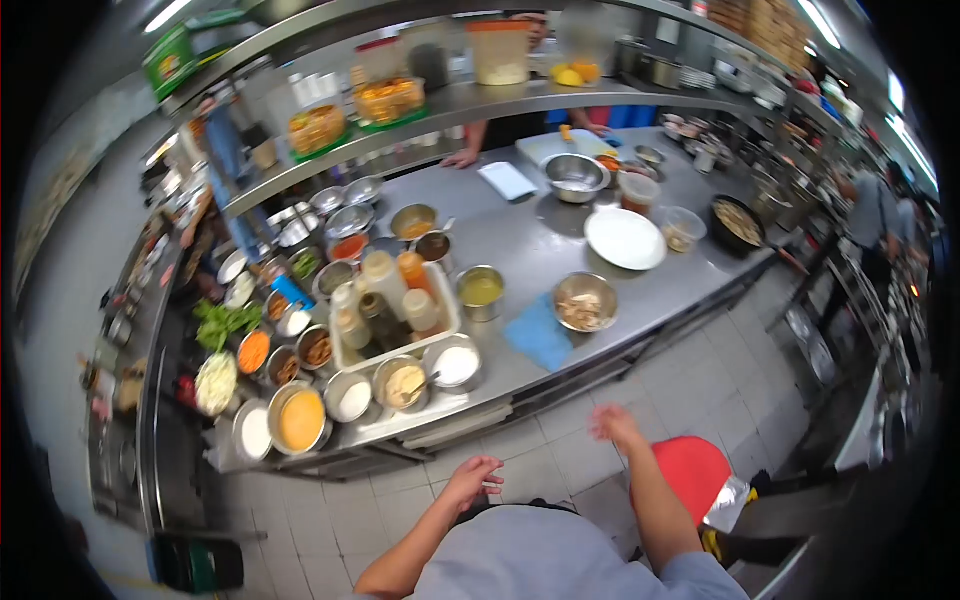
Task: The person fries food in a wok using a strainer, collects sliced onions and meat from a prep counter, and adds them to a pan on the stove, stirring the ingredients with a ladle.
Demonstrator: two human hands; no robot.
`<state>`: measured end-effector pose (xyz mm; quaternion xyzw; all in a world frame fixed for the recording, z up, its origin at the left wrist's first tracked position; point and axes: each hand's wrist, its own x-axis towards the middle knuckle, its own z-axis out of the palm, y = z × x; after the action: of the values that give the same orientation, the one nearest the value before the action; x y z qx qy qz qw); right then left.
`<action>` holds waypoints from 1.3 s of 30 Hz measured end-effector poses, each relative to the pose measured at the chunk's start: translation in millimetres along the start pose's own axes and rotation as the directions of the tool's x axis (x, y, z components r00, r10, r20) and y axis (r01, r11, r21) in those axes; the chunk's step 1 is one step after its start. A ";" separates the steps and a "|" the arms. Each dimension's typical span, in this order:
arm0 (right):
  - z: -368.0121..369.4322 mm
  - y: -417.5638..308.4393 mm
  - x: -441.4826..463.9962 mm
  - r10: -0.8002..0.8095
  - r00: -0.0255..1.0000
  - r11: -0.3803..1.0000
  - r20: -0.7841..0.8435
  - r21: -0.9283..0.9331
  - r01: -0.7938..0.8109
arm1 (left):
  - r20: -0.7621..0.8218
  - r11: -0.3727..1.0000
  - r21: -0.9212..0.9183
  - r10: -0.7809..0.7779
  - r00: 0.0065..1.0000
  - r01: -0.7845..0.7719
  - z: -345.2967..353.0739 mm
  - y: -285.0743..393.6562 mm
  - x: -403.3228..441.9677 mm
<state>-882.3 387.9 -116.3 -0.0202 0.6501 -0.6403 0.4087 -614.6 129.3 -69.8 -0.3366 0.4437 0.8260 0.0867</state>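
Observation:
Both of my hands hang in the air in front of my body, short of the steel counter (480, 230). My left hand (474, 482) has its fingers apart and holds nothing. My right hand (612, 424) is slightly blurred, its fingers loosely spread with nothing between them. On the counter's near edge, beyond my right hand, sit a metal bowl of shredded food (585, 302) and a blue cloth (541, 334). Nearest beyond my left hand are metal tubs, one of white powder or cream (457, 366) and one of pale yellow food (405, 384).
A white tray of squeeze bottles (447, 318) stands left of centre. Behind are a white plate (625, 238), a steel bowl (577, 178) and a black pan (737, 222). An overhead shelf (450, 112) crosses the counter. A person's hands rest at the far side. A red round object (685, 480) is at lower right.

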 end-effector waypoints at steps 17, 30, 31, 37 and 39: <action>100.9 360.1 -403.2 0.555 0.330 0.810 -0.764 0.586 -0.005 | 0.591 -0.244 0.784 0.572 0.568 -0.570 96.2 113.4 212.0; 447.5 426.1 -465.9 0.796 -0.074 0.542 -0.601 0.653 0.528 | 0.657 0.314 0.567 -0.730 0.189 -0.762 27.6 -106.1 98.7; 465.9 430.0 -479.8 0.802 -0.150 0.521 -0.578 0.554 0.649 | 0.539 0.184 0.511 -0.830 0.146 -0.840 7.9 -118.1 82.1; 543.5 383.9 -575.1 0.750 -0.441 0.374 -0.493 -0.235 0.897 | 0.096 -0.232 0.477 -0.945 0.312 -0.848 -70.0 -130.6 113.6; 544.7 373.8 -612.5 0.623 -0.513 0.307 -0.591 -0.418 0.855 | 0.055 -0.329 0.551 -0.903 0.427 -0.767 -70.1 -128.1 133.2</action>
<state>14.4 347.1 -40.1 0.4611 0.1230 -0.5694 -0.6694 -625.4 128.9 -267.2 0.3531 0.6895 0.0189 0.6321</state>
